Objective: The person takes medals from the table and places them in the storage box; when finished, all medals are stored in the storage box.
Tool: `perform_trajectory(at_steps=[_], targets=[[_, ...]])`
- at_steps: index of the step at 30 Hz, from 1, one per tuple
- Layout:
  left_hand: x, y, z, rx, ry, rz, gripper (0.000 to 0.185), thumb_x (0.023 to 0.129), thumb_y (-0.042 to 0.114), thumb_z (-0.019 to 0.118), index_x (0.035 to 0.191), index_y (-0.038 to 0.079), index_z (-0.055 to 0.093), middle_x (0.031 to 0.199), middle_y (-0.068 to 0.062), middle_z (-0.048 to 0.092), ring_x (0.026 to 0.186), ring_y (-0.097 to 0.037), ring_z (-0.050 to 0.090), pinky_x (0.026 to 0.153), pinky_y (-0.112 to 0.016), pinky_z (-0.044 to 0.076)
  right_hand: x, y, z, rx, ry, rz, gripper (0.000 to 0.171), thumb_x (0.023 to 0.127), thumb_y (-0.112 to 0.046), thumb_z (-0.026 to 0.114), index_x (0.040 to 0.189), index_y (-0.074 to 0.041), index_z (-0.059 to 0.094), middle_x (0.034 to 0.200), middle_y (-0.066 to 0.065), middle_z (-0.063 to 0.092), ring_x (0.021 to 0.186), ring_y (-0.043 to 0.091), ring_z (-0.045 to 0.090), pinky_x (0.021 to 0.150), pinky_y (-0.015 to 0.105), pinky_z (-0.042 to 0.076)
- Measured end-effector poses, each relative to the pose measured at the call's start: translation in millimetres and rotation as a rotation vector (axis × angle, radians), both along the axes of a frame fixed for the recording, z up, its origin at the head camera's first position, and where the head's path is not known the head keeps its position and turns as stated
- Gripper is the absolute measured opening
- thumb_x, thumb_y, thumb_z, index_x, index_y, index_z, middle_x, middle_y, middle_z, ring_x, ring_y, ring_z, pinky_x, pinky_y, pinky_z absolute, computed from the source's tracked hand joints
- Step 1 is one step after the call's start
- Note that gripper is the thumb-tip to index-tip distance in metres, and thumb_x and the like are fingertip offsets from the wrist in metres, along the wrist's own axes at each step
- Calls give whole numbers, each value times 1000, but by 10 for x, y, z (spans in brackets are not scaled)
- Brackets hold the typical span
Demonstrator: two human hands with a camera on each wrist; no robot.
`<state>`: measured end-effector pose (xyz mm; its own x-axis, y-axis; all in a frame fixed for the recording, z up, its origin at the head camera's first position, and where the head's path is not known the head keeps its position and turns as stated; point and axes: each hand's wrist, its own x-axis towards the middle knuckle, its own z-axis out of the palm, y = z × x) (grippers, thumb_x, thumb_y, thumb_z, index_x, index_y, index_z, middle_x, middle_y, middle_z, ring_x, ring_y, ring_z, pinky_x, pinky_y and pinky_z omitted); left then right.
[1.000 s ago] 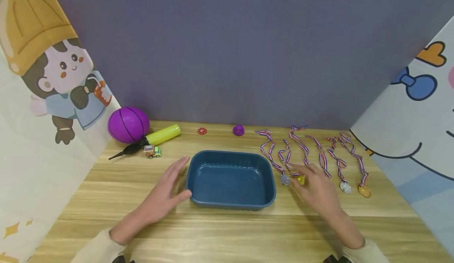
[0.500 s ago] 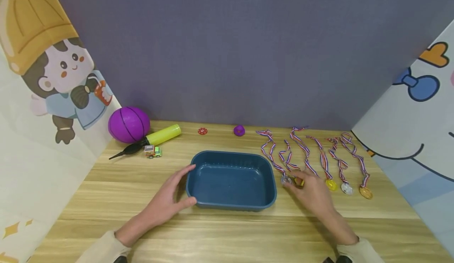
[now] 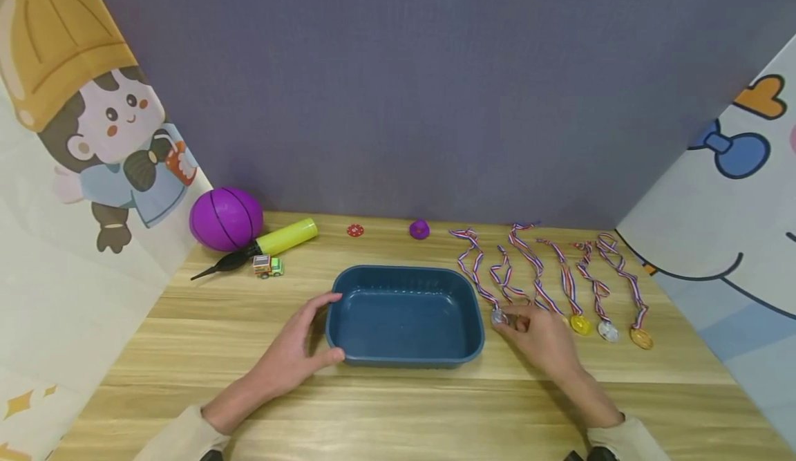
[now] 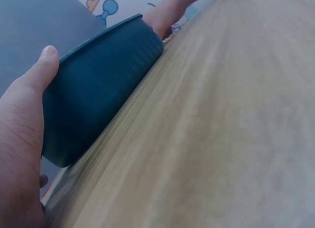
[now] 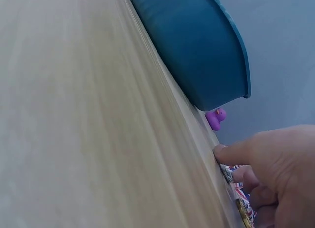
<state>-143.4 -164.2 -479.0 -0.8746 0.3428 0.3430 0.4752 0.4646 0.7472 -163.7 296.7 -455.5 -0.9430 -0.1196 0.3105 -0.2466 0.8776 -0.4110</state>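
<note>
The left hand [image 3: 292, 354] rests against the left end of the blue tray [image 3: 404, 356], thumb on the near corner and fingers curved round the far corner of that short wall, so it grips the tray. In the left wrist view the thumb lies flat along the tray's ribbed outer wall [image 4: 98, 95]. The tray sits at the centre of the wooden bench [image 3: 385, 406].

Just right of the tray, the right hand [image 3: 544, 336] has its fingertips down on a silver medal [image 3: 499, 318] lying on the bench; the fingers are curled and pinch at it. In the right wrist view the forefinger [image 5: 236, 151] touches the medal's edge [image 5: 227, 173], with striped ribbon and a gold disc [image 5: 242, 211] beneath the palm.

Further right lie a gold medal [image 3: 580, 324], another silver medal [image 3: 607, 331] and a bronze-gold medal [image 3: 640, 339], their ribbons running toward the back wall.

At upper left stand a purple ball [image 3: 225, 218], a yellow pump [image 3: 282, 236] and a toy truck [image 3: 267, 266]. A red disc [image 3: 355, 230] and a purple duck [image 3: 419, 229] sit by the back wall.
</note>
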Motion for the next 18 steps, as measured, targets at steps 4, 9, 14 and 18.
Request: perform_trajectory(at_steps=[4, 9, 14, 18], targets=[[6, 5, 6, 4, -2, 1, 86, 95, 51, 86, 167, 30, 43, 170, -18, 47, 153, -52, 46, 118, -81, 38, 5, -8, 7, -2, 5, -2, 30, 90, -20, 95, 114, -5, 86, 64, -11, 53, 54, 4, 43, 47, 24, 33], [8, 11, 13, 2, -3, 3, 86, 94, 46, 86, 167, 30, 43, 170, -17, 47, 153, -51, 46, 118, -81, 38, -11, -26, 43, -10, 64, 15, 23, 90, -15, 93, 110, -6, 86, 63, -13, 53, 54, 3, 43, 47, 23, 35], [8, 16, 15, -4, 1, 12, 88, 94, 43, 88, 168, 29, 42, 170, -17, 48, 152, -50, 48, 117, -81, 39, -58, -55, 148, -24, 177, 40, 25, 88, -11, 94, 110, -3, 87, 60, -14, 50, 52, 1, 38, 46, 23, 33], [-2, 28, 15, -9, 6, 12, 90, 94, 39, 89, 169, 26, 41, 169, -18, 48, 151, -50, 49, 118, -80, 39, -109, -69, 240, -31, 258, 44, 22, 86, -9, 94, 106, -1, 87, 59, -13, 50, 53, 0, 36, 48, 24, 32]])
